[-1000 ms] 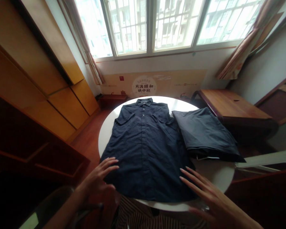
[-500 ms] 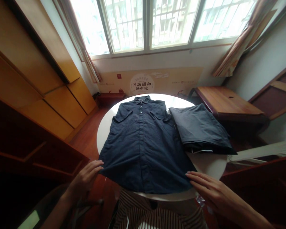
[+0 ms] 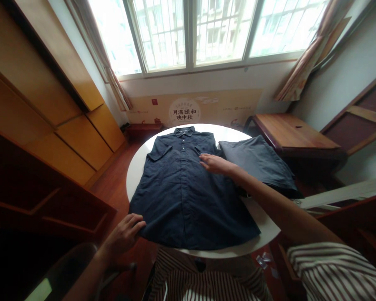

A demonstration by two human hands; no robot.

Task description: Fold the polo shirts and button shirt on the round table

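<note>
A dark navy short-sleeved button-up shirt (image 3: 182,200) lies front side up on a round white table (image 3: 134,169), its collar toward the window. At the shirt's lower left hem corner is my left hand (image 3: 125,232), its fingers bent and closed on the fabric edge. My right hand (image 3: 217,164) reaches across the shirt's right side, close to the sleeve there, with fingers stretched out and nothing held. Whether its fingertips touch the cloth I cannot tell. Beside the shirt on the right lies a folded dark grey garment (image 3: 257,159), partly hidden by my right forearm.
Beyond the table on the right stands a wooden desk (image 3: 297,129). Yellow-brown cabinets (image 3: 78,146) line the left wall. A chair (image 3: 78,263) is at lower left. Small clear plastic pieces (image 3: 265,260) lie below the table's right edge.
My right hand has left the lower right hem corner and moved up and inward over the shirt toward the right sleeve. My left hand stays at the left hem corner, fingers now more bent.
</note>
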